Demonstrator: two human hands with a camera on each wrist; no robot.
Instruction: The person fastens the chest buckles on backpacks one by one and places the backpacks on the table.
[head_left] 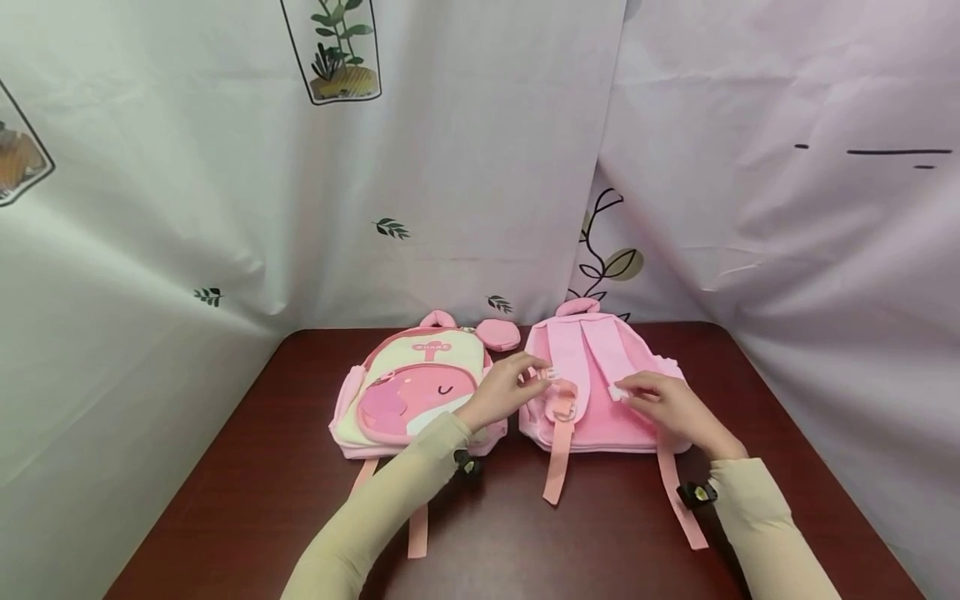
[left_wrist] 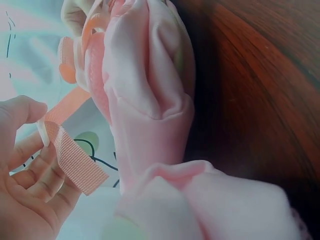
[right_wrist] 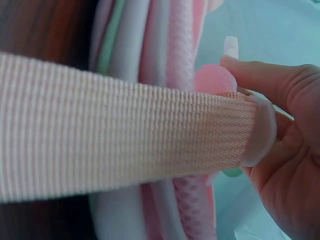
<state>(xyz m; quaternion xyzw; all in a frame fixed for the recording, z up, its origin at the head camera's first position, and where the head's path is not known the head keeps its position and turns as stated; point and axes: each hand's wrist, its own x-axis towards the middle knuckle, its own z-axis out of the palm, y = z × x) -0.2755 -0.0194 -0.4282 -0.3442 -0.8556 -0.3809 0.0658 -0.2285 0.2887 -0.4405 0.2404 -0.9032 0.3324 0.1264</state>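
The left wrist view shows more closely than the head view how the left hand (left_wrist: 30, 172) pinches a white buckle (left_wrist: 43, 133) on an orange strap (left_wrist: 75, 160), its lower fingers loosely bent. The right hand (head_left: 671, 407) pinches a white clip (head_left: 618, 392); only its own wrist view shows the woven texture of a peach strap (right_wrist: 150, 130). The pink backpack (head_left: 626, 429) lies back side up on the bench (head_left: 480, 533), beside a second backpack (head_left: 397, 358).

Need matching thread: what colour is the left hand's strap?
Peach-orange strap, clearest in left wrist view.
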